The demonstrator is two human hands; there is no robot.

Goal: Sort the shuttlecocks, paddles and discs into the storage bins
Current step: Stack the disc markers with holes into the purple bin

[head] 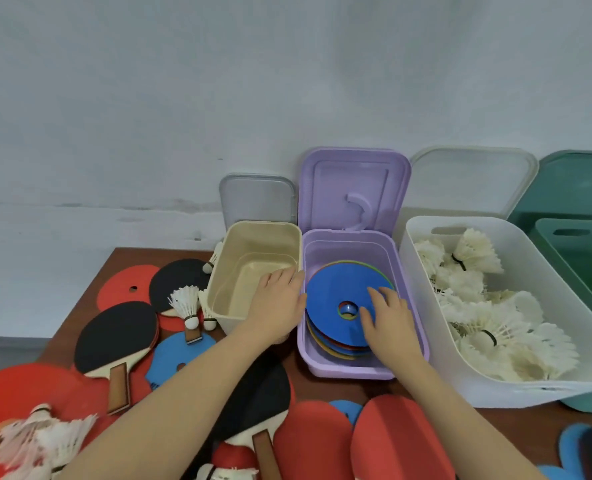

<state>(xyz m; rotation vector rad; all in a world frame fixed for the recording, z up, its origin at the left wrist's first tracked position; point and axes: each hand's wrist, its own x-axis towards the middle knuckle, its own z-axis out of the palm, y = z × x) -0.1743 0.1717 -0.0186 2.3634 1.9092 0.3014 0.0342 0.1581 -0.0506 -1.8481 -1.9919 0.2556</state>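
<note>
Just right of the frame's centre, the right hand (390,318) is resting with relaxed, spread fingers on the blue disc (339,311) topping the stack in the purple bin (412,306). Left of it, the left hand (277,303) is lying open across the beige bin (253,233)'s near right corner, holding nothing, while shuttlecocks (485,306) are filling the white bin (426,306) at the right.
</note>
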